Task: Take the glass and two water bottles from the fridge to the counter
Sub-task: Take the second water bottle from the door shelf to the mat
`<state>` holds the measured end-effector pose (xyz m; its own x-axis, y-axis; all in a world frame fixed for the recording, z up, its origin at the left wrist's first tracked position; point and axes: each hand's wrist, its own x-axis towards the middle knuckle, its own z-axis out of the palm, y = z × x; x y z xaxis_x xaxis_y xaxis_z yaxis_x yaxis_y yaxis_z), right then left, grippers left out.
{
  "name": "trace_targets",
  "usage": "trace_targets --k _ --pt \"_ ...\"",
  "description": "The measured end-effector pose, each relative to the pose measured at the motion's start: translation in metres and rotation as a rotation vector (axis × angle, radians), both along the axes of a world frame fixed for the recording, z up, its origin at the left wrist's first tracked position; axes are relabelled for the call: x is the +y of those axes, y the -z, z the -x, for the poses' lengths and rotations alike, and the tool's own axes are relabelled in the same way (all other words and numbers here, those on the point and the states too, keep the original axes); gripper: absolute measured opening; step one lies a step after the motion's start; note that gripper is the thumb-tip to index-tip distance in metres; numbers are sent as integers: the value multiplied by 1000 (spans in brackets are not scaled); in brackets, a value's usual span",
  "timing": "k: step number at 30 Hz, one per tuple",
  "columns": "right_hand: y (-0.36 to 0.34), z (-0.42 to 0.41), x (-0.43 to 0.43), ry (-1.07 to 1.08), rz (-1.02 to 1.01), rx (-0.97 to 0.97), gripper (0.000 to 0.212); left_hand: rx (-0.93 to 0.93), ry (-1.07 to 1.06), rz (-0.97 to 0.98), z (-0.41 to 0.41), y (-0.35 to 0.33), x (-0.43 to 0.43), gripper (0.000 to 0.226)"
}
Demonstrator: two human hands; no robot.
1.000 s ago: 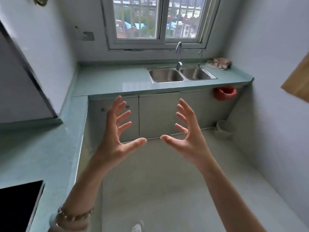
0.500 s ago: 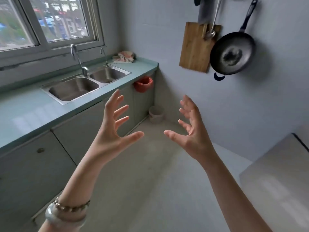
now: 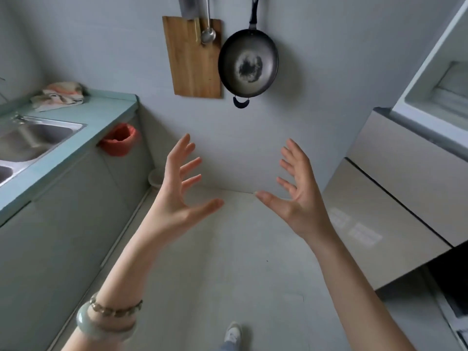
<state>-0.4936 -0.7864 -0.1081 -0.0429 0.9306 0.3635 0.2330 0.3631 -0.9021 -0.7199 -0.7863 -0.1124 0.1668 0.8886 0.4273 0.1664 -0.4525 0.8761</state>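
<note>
Both hands are raised over the floor, the left hand [image 3: 177, 198] and the right hand [image 3: 298, 198] spread wide, palms facing, nothing grasped; the fridge [image 3: 395, 188] is seen at the right, the counter [image 3: 106, 110] at the left; glass and bottles cannot be made out.

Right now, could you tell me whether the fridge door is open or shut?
Open: the fridge door is swung out, and its inner shelf shows.
</note>
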Motion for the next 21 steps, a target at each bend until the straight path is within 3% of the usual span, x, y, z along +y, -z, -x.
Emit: trace_targets --k 11,21 --pt "-9 -72 115 223 -68 31 90 31 204 -54 -79 -20 154 105" --pt "-9 -140 166 417 -49 13 90 38 421 -28 -164 -21 248 106"
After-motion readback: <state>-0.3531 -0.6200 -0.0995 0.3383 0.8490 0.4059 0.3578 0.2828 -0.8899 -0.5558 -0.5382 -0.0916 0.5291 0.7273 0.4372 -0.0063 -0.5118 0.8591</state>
